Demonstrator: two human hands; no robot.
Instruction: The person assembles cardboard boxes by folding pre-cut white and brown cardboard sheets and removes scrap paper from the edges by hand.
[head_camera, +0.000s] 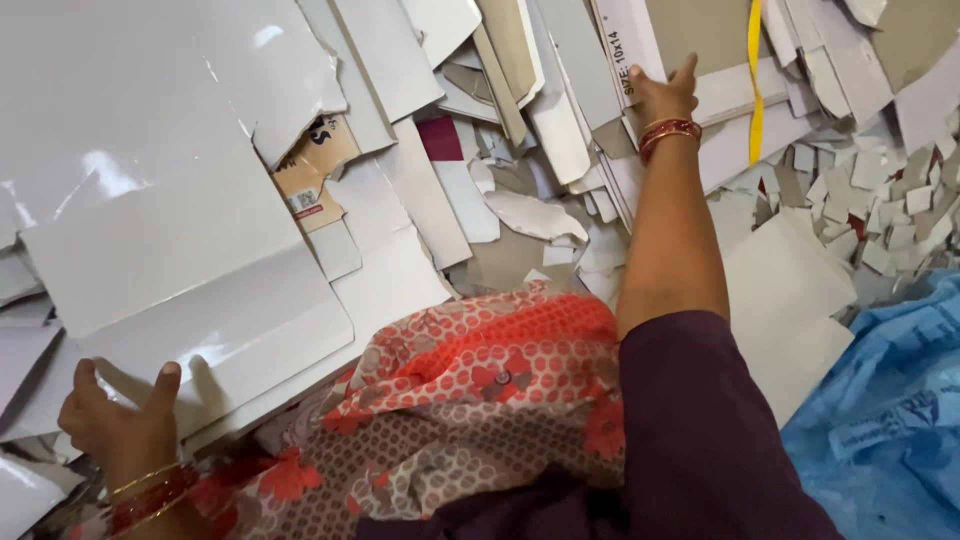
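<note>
My left hand (118, 425) grips the near edge of a large glossy white sheet (190, 270), fingers closed on it, low left. My right hand (662, 95) reaches far ahead, fingers spread flat on a white board (700, 100) atop the scrap pile. Blue sack (890, 400) lies at right.

bright, even light is falling from above; glare is showing on the glossy white sheet (150, 170) near me; edges are blurring slightly.

white card sheets (180, 250), blue sack (890, 420)
</note>
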